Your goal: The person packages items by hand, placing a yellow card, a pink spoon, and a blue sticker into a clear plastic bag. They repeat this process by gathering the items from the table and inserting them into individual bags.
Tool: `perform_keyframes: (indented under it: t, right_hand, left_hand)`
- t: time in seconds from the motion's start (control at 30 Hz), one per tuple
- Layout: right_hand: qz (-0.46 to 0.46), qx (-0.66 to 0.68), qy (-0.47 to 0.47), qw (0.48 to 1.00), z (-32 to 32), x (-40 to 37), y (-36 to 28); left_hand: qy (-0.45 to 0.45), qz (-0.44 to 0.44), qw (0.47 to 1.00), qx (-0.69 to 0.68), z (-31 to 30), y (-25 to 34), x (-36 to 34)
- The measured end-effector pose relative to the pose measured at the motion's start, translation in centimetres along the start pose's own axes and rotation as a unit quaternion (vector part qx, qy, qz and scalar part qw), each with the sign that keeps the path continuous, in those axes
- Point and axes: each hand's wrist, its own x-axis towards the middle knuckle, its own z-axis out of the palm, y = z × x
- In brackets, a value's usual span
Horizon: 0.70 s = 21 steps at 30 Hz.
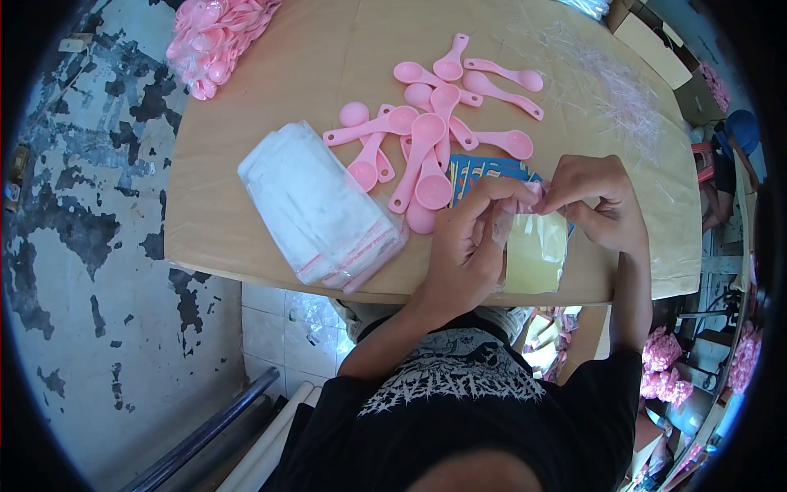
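Observation:
My left hand (pixel 471 246) grips the upper left edge of a clear plastic bag (pixel 538 258) at the table's front edge. A pale yellow card shows through the bag. My right hand (pixel 602 201) pinches the bag's top edge from the other side, fingers closed. Some pink shows at the top between my fingertips. Just behind the bag lie several overlapping blue printed cards (pixel 484 170), partly covered by my hands. Beyond my left hand is a loose pile of pink measuring spoons (pixel 425 148). A stack of clear plastic bags (pixel 316 205) lies left of the spoons.
A big bag of pink spoons (pixel 217 41) sits at the table's far left corner. Thin clear plastic strips (pixel 615 78) are scattered at the far right, near a cardboard box (pixel 652 41). Another person (pixel 725 160) is at the far right. Long pipes (pixel 262 435) lean below left.

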Motion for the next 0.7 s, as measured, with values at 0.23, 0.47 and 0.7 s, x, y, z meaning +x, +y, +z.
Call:
perform_keyframes:
  t: [0.23, 0.47, 0.7]
  right_hand:
    - [0.001, 0.02, -0.006, 1.0, -0.4, 0.0, -0.3]
    - [-0.007, 0.022, -0.001, 1.0, -0.6, 0.0, -0.3]
    - [-0.033, 0.097, -0.01, 0.995, -1.0, -0.2, 0.1]
  left_hand:
    - [0.017, 0.0, 1.0, 0.022, 0.0, 0.5, -0.1]
    - [0.025, -0.006, 0.999, 0.03, 0.0, 0.3, 0.0]
    - [0.009, -0.032, 0.999, 0.012, -0.2, 0.8, 0.2]
